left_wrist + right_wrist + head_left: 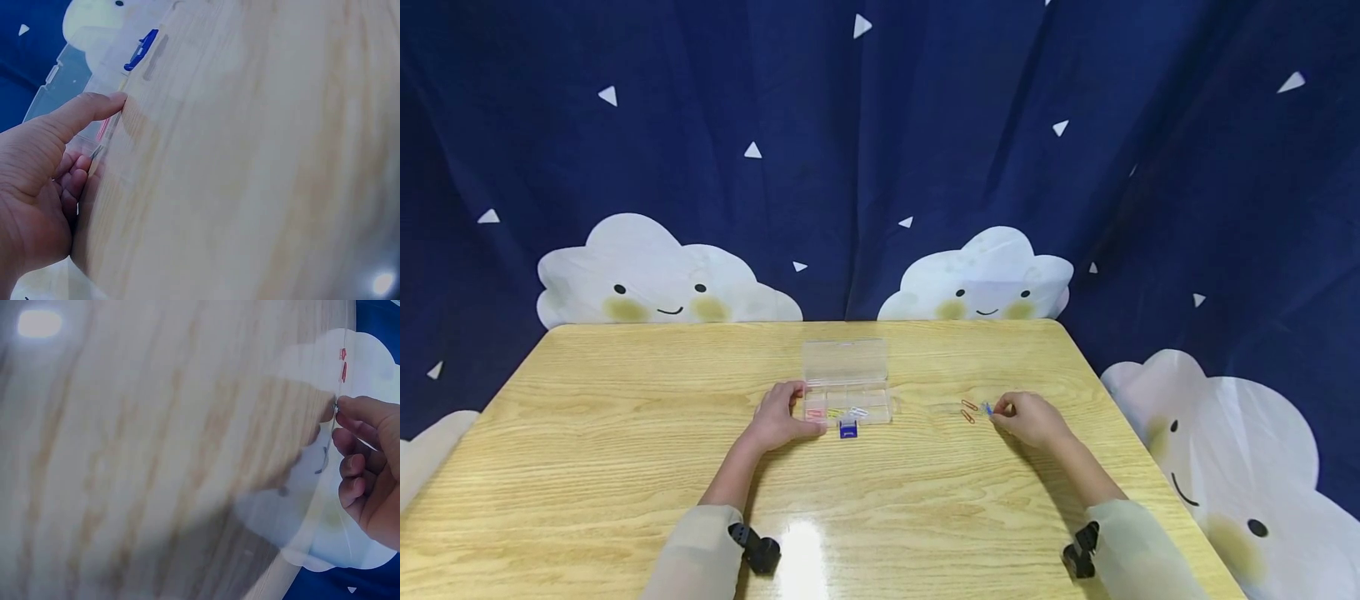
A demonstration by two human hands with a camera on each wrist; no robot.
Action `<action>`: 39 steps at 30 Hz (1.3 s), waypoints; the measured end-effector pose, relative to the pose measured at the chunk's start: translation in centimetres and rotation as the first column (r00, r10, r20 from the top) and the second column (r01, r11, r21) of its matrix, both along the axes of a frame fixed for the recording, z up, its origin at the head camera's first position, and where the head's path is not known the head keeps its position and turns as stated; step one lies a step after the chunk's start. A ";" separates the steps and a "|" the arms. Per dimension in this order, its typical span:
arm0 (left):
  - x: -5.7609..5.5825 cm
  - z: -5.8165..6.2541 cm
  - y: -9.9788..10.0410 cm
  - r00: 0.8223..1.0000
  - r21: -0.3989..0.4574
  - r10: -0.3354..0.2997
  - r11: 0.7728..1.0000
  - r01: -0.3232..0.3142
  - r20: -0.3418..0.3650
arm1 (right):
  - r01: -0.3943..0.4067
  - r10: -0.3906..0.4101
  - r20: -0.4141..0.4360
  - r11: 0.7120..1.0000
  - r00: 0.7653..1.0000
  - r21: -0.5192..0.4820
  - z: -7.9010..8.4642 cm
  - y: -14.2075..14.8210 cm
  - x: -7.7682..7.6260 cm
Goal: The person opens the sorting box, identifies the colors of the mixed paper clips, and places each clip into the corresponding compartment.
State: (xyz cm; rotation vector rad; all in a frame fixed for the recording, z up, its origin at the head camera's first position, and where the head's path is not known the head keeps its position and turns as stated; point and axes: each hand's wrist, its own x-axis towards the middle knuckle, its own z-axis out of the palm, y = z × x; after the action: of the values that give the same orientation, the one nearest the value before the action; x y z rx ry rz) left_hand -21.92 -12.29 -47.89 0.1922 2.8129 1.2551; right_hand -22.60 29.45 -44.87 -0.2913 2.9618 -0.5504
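Note:
A clear plastic compartment box (872,398) lies on the table with its lid (845,360) tilted back and its blue latch (847,430) at the front. Pink (814,413), yellow (834,412) and white paper clips (858,412) sit in separate front compartments. My left hand (778,417) grips the box's left end, thumb along the front edge and fingers behind. To the right, my right hand (1030,419) pinches a blue paper clip (987,408) between thumb and index finger at the tabletop. Two red paper clips (968,416) lie just left of those fingertips.
The wooden table (625,417) ends at a dark blue curtain (820,125) printed with clouds and white triangles. The curtain also runs along the right side. Wrist cameras (763,554) are strapped over both sleeves.

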 end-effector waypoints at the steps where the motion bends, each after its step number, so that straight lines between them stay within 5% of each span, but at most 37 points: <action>1: 0.0 0.0 0.0 1.000 -0.003 0.000 1.000 0.000 -0.003 | -0.001 0.001 -0.009 1.000 1.000 0.006 -0.1 0.0 0.0; 25: -0.2 -0.3 -0.1 1.000 -0.004 0.009 1.000 -0.009 0.004 | 0.051 -0.052 -0.038 0.998 0.998 -0.036 0.6 0.2 0.3; 39: 0.0 0.0 0.0 1.000 -0.001 0.006 1.000 -0.006 0.018 | -0.023 0.016 -0.093 0.997 0.996 -0.080 1.7 -3.4 0.4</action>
State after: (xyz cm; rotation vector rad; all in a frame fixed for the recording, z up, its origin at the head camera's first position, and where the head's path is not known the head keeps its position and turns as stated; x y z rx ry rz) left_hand -21.91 -12.30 -47.94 0.1720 2.8016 1.2497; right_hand -22.23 26.10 -43.19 -0.3626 3.0259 -0.6729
